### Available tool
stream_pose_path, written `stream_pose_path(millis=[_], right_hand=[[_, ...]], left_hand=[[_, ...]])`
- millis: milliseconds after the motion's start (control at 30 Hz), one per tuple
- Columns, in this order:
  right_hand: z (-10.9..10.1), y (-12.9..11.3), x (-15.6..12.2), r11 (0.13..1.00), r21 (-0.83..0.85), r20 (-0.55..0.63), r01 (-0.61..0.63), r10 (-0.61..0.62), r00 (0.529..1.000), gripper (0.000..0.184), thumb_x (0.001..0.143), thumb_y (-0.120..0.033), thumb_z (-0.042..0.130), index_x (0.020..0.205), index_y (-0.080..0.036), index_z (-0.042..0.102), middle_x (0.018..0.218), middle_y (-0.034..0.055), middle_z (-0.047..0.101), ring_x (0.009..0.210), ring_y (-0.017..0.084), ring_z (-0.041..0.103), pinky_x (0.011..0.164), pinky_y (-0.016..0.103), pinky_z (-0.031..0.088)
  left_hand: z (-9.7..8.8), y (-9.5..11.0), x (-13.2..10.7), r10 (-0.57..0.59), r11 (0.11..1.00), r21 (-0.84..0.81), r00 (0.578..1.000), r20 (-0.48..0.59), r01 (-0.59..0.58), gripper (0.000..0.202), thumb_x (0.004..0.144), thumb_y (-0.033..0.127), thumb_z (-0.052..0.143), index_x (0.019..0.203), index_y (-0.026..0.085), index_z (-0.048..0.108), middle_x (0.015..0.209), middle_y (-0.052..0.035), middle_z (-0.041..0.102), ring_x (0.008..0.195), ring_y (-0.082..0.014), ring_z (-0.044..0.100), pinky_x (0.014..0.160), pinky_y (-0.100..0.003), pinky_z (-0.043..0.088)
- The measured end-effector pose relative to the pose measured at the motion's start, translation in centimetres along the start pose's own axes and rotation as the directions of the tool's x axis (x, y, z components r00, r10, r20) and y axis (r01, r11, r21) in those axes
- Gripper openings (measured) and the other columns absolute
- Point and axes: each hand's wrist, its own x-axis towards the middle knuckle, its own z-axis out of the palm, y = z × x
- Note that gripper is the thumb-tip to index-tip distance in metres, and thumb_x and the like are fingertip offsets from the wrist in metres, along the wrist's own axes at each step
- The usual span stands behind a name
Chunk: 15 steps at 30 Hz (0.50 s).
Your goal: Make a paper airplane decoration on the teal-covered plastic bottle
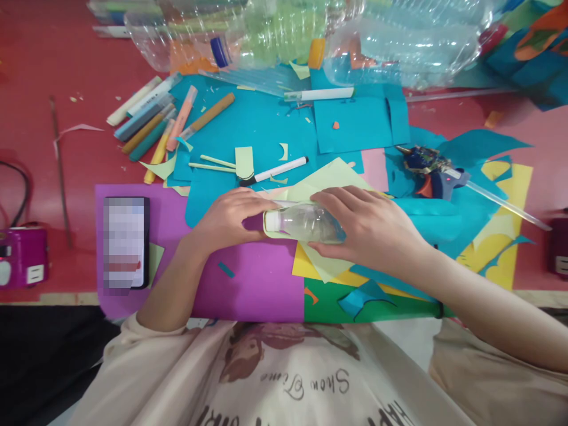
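Shirt [284, 378]: cream cloth, soft and creased, printed with a brown figure and looping script; nearest of all, along the bottom edge.
Worktop [44, 118]: red, flat, dotted with paper scraps.
Purple box [20, 257]: glossy plastic, at the far left edge, with a dark cable curving above it.
Phone [125, 242]: flat black slab, screen up, lying on the purple sheet [248, 278], a smooth matte rectangle.
Markers [151, 124]: slim coloured sticks fanned out loosely, well behind the phone.
Left hand [231, 216]: forearm angled in from lower left, wrist low, fingers curled and closed on the capped end of the small bottle.
Small bottle [306, 223]: clear ribbed plastic with a white cap, lying on its side between both hands, above the purple sheet's right edge, pale green paper [326, 177] curling around and behind it.
Right hand [368, 228]: forearm stretched in from the right, palm down, fingers draped over the bottle's body and thumb underneath, gripping it.
Glue gun [437, 174]: dark blue, clear stick jutting out to the right, resting on teal paper.
Large bottles [399, 41]: clear crumpled plastic, heaped along the far edge.
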Motion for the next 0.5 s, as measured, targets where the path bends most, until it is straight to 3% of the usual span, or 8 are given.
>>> stream_pose_path(millis=[367, 500], right_hand=[[-0.24, -0.21, 0.1, 0.999, -0.029, 0.043, -0.022, 0.023, 0.999, 0.043, 0.083, -0.043, 0.065, 0.111, -0.011, 0.064, 0.1, 0.0145, 0.076, 0.078, 0.024, 0.069, 0.063, 0.033, 0.049], [-0.1, -0.04, 0.0, 0.999, -0.021, 0.008, -0.028, 0.028, 1.0, 0.042, 0.085, -0.045, 0.063, 0.109, -0.011, 0.064, 0.095, 0.0141, 0.076, 0.074, 0.023, 0.069, 0.058, 0.031, 0.045]], left_hand=[[-0.18, -0.24, -0.04, 0.026, 0.999, 0.038, 0.998, 0.059, -0.028, 0.036, 0.092, 0.042, 0.057, 0.119, 0.021, 0.067, 0.116, -0.0062, 0.074, 0.11, -0.0223, 0.067, 0.101, -0.033, 0.045], [0.0, -0.1, -0.02, 0.013, 1.0, 0.017, 1.0, 0.024, -0.014, 0.038, 0.093, 0.048, 0.054, 0.121, 0.025, 0.064, 0.12, -0.0047, 0.072, 0.113, -0.0225, 0.065, 0.104, -0.035, 0.044]])
